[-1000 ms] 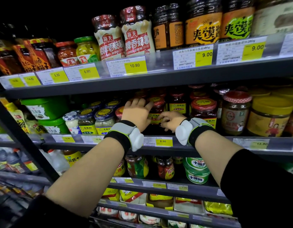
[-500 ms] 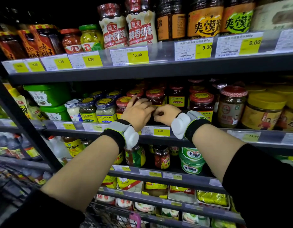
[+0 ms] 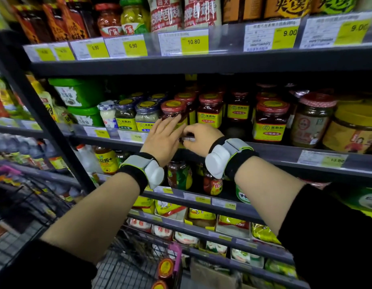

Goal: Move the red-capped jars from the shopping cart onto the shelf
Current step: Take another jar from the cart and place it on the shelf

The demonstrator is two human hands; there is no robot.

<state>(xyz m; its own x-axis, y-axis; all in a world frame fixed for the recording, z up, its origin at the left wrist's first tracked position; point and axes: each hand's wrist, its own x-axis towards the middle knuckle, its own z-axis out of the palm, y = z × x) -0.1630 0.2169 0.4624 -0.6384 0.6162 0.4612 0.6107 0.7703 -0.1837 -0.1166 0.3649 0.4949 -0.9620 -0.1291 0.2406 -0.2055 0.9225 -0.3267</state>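
Several red-capped jars with yellow labels stand on the middle shelf, among them a red-capped jar at the left of the group, a second one and a third. My left hand is at the shelf's front edge, fingers straight, with the fingertips against the leftmost jar's lower front. My right hand rests beside it on the shelf lip with curled fingers and nothing visible in it. Two more red-capped jars lie in the shopping cart at the bottom.
Blue-capped jars and green tubs stand left of the red-capped group, and bigger jars stand to its right. Shelves above and below are packed with goods. A dark upright post runs down the left, and the cart sits under my forearms.
Both hands have drawn back from among the jars to the shelf's front edge. The view has tilted down, bringing the cart and its jars into sight.
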